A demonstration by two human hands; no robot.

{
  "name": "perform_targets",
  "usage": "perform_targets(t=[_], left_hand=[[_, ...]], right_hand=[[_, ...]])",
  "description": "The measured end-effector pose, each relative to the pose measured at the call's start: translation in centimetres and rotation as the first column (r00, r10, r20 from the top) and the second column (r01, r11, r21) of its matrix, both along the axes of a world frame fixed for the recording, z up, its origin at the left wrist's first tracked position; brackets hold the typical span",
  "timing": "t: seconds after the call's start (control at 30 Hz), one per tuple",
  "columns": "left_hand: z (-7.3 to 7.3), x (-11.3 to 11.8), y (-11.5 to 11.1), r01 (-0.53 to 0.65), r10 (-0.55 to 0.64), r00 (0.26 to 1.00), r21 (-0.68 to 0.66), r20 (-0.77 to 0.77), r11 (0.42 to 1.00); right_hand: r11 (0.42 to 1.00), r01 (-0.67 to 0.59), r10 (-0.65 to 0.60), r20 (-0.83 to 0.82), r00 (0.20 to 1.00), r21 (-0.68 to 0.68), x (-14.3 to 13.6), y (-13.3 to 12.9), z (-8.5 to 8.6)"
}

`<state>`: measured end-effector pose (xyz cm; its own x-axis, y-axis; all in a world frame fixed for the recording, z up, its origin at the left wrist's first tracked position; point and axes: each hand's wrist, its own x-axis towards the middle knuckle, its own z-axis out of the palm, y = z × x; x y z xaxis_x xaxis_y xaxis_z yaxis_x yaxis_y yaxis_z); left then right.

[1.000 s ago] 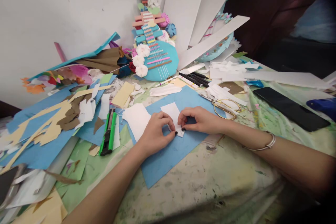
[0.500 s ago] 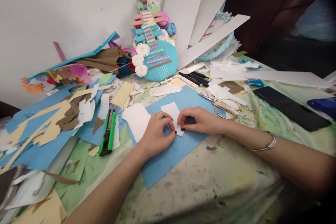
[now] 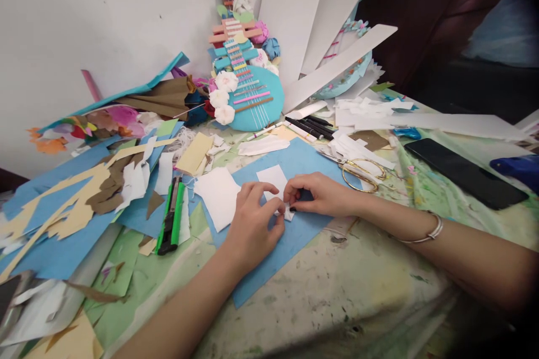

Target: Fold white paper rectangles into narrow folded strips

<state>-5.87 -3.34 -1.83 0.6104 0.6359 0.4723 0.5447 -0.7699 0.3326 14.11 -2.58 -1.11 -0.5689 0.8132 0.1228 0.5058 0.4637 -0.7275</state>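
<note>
A small piece of white paper (image 3: 273, 175) lies on a blue sheet (image 3: 269, 269), and its near edge looks creased or rolled up. My right hand (image 3: 309, 193) pinches that near edge from the right, thumb and forefinger together. From the left, my left hand (image 3: 257, 219) reaches the same edge with curled fingers, its thumb and forefinger closed together beside the right fingertips; the exact contact is partly hidden. Left of my left hand rests a larger white paper piece (image 3: 218, 196). Gold-handled scissors (image 3: 357, 174) lie just beyond my right wrist.
A green-and-black utility knife (image 3: 170, 219) lies among paper scraps on the left. Black pens (image 3: 309, 126) are behind the blue sheet. A paper lute-like craft (image 3: 261, 98) leans against the wall. A black phone (image 3: 465, 173) lies on the right.
My left hand has shifted slightly, its thumb and fingers bending in closer to the paper's near edge. The right hand keeps its pinch almost unmoved. The camera view has shifted a little.
</note>
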Motion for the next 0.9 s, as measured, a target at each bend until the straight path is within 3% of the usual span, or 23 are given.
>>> perform_targets(t=[0.27,0.63,0.9], left_hand=[[0.08,-0.06,-0.16,0.001,-0.001,1.0,0.034,-0.006,0.999],[0.11,-0.14,0.06,0.098,-0.089,0.986,0.058,-0.138,0.993],[0.63,-0.54,-0.83,0.111,-0.077,0.97,0.139,-0.231,0.984]], right_hand=[[1.0,0.002,-0.002,0.001,1.0,0.007,-0.03,0.01,-0.04],[1.0,-0.003,0.003,0.009,1.0,0.017,-0.07,0.04,-0.09],[0.999,0.001,-0.001,0.004,1.0,0.039,-0.05,-0.06,-0.06]])
